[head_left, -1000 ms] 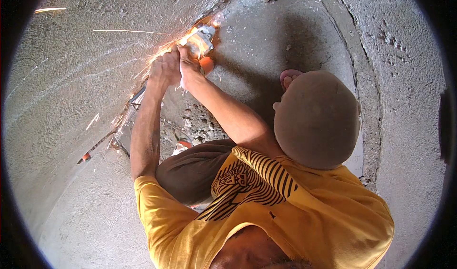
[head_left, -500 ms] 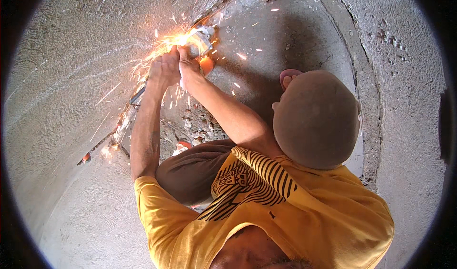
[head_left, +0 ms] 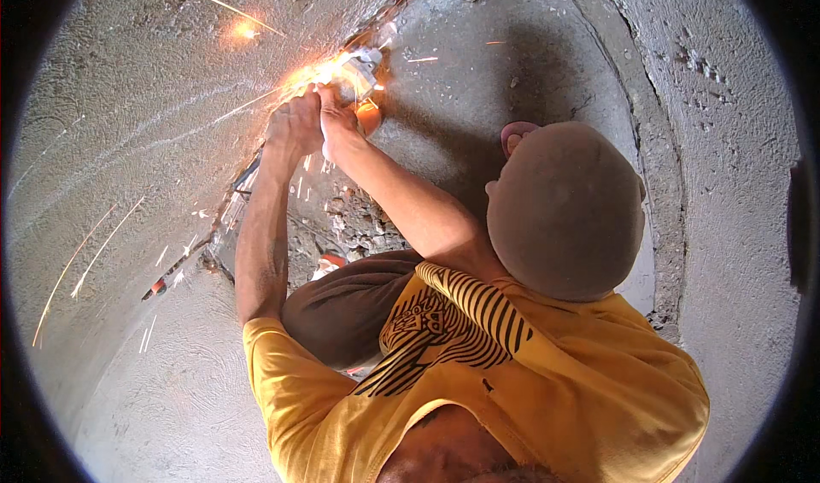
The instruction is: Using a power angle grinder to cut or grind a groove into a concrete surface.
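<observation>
An angle grinder with a grey metal head [head_left: 363, 66] and an orange body [head_left: 368, 117] is at the foot of the rough wall, throwing bright sparks. My left hand [head_left: 293, 128] is closed at the tool, its knuckles close to the glow. Beside it and touching it, my right hand [head_left: 338, 122] is closed round the tool's near side. My fingers and the disc are partly hidden by the hands and the glare. Below my left hand, a thin dark metal bar [head_left: 184, 265] runs along the wall's foot, with an orange-red end piece.
Rough grey concrete wall [head_left: 171, 73] curves up at the left. Broken rubble [head_left: 363, 218] lies on the floor between my arms. My bent knee [head_left: 350, 299] is near it, and my right foot in a pink slipper [head_left: 517, 134] is further right. A cracked floor edge [head_left: 645, 99] runs along the right.
The spray around my hands has thinned, while long spark streaks now fly over the wall at the upper and lower left. My hands and the grinder have barely moved.
</observation>
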